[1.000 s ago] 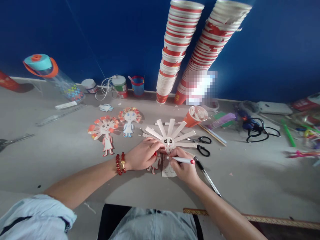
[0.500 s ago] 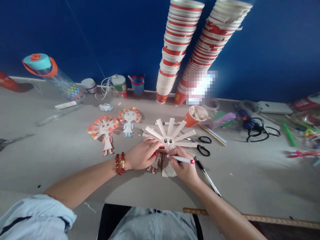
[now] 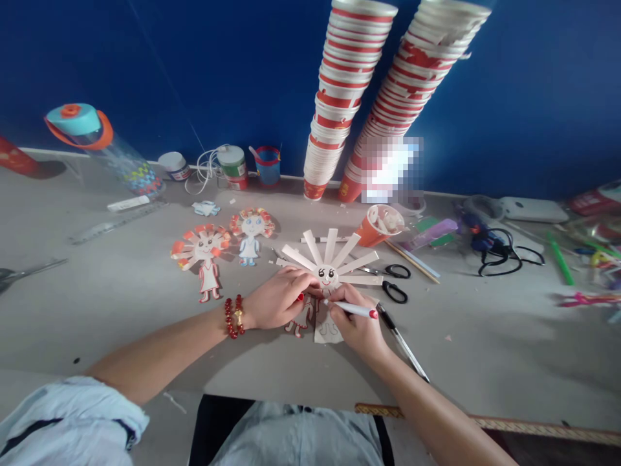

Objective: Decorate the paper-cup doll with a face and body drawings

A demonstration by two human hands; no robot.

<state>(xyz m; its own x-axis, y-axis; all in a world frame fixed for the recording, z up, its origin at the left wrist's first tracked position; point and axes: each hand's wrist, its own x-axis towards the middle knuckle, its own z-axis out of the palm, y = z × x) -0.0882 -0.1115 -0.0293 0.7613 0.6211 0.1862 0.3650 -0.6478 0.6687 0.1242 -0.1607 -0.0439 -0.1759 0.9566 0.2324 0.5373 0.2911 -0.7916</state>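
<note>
My right hand (image 3: pixel 361 330) grips a white marker (image 3: pixel 356 310) with a red end, its tip down at a piece of white paper (image 3: pixel 326 336) that bears a pencilled figure. Fingers bent, my left hand (image 3: pixel 276 298) rests at that paper's upper edge, with a small red marker cap (image 3: pixel 300 297) at its fingers. Just above both hands lies a paper face (image 3: pixel 328 276) with drawn eyes, a smile and white strips fanning out. Partly under my left hand is another cut-out figure (image 3: pixel 297 325) outlined in red. Scissors (image 3: pixel 395 291) with black handles lie right of the face, partly beneath its strips.
Two finished paper dolls (image 3: pixel 209 275) (image 3: pixel 250 249) lie to the left. Behind stand tall stacks of paper cups (image 3: pixel 334 90) and a cup of scraps (image 3: pixel 371 230). A black pen (image 3: pixel 402 342) lies right of my hand. A water bottle (image 3: pixel 111 152) stands far left.
</note>
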